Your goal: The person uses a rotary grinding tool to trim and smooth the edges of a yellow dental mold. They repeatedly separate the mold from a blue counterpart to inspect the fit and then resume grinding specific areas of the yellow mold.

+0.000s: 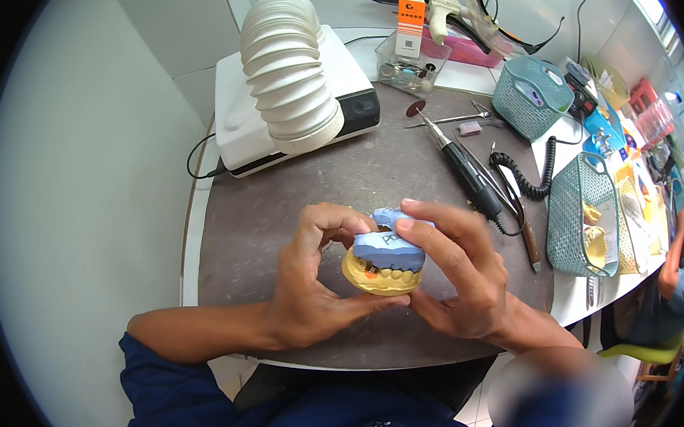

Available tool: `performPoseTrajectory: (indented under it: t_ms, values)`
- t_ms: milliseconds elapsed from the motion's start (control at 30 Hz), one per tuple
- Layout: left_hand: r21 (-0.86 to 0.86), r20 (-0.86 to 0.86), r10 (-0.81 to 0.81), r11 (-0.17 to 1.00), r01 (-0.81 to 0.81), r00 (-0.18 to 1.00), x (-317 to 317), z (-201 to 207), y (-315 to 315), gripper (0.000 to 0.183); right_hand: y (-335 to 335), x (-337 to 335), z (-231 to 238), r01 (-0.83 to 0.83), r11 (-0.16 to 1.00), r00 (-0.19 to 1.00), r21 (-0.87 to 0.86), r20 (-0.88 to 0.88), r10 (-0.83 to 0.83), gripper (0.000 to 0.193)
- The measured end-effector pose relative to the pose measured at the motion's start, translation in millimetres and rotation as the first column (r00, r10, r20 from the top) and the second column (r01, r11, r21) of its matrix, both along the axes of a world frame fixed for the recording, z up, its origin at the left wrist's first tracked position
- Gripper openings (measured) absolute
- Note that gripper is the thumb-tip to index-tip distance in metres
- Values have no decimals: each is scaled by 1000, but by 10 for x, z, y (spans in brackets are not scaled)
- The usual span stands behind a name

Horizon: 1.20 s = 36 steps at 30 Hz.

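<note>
Between both hands, above the near part of the dark bench, I hold a dental model. Its lower half is a yellow plaster cast (381, 285) with a row of teeth and an orange-red mark. On top of it sits a blue upper cast (391, 250) with dark handwriting. My left hand (314, 278) grips the left side, thumb below and index finger on the blue cast. My right hand (463, 276) closes on it from the right, fingertips on top and thumb under the yellow base. The fingers hide parts of both casts.
A white suction unit with a ribbed hose (292, 69) stands at the back left. A handpiece with a disc (470, 174) and a brown-handled tool (532, 248) lie right. Teal baskets (584, 220) line the right edge; another person's arm (675, 249) shows far right.
</note>
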State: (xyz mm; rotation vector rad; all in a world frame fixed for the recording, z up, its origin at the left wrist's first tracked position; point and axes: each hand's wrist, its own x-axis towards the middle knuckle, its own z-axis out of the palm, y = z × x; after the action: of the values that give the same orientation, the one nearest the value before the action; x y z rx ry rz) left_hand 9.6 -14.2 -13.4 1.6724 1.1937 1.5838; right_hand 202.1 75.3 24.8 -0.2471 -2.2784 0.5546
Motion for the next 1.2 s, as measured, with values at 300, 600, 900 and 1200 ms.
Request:
performPoseTrajectory:
  t_ms: [300, 600, 900, 1200]
  values:
    - [169, -369, 73, 986, -11, 927, -71, 245, 140, 67, 23, 38, -35, 42, 999, 998, -24, -46, -43, 61]
    - [219, -481, 102, 976, 6, 871, -118, 297, 129, 66, 62, 59, 2, 18, 997, 1000, 72, 2, -18, 57]
    - [274, -419, 108, 962, 13, 902, -134, 233, 103, 71, 42, 50, 23, -22, 999, 1000, 35, 3, 21, 71]
    - [106, -327, -109, 983, 151, 939, -169, 120, 230, 76, 60, 63, 39, -58, 982, 998, -181, -19, 56, 62]
